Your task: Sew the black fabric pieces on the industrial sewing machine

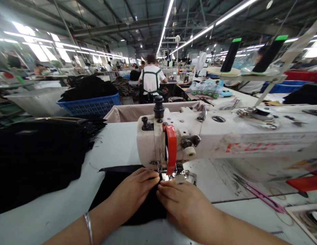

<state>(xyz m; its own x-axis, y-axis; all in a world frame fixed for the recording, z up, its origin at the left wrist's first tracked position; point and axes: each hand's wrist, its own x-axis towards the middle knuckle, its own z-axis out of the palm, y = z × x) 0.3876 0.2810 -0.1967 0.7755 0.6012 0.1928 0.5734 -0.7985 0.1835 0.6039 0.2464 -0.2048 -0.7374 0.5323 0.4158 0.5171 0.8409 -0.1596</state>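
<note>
A black fabric piece (143, 206) lies on the sewing machine bed, its upper edge reaching under the needle area. My left hand (134, 189) rests over it, thumb and fingers pinched together on the cloth just left of the presser foot (167, 177). Close beside it, my right hand (182, 200) has its fingertips pressed together on the right edge of the same cloth. Both sets of fingertips nearly meet in front of the white sewing machine (214, 132), below its red guard (171, 149). The needle tip is hidden.
A large stack of black fabric (38, 156) covers the table's left side. Pink-handled scissors (260, 195) lie to the right, beneath the machine arm. Behind stand a blue basket (92, 103) of black cloth and a co-worker (151, 76) seen from behind. Black thread cones (231, 56) rise at right.
</note>
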